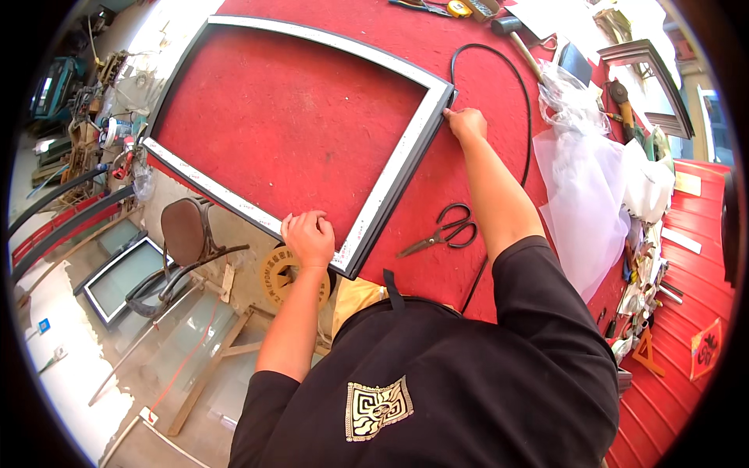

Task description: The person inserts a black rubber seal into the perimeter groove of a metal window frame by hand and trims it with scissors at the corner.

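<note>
A rectangular window frame (388, 178), white-faced with dark edges, lies on a red-covered table (312, 101). My left hand (309, 238) is closed over its near edge, close to the near right corner, fingers bent over the white face. At the far right corner, my right hand (466, 123) pinches thumb and fingers together against the outer side. A thin black rubber strip (528, 117) meets the frame there, loops out over the table and runs back toward my body. My fingers partly hide where it touches the frame. Black-handled scissors (442, 232) lie partly opened between my arms.
A mallet (519, 35) and other hand tools lie along the far edge. Clear plastic sheeting (581, 187) covers the right side. Left of the table stand a chair (187, 230) and another framed pane (125, 277). A round yellow reel (290, 277) is beneath the near edge.
</note>
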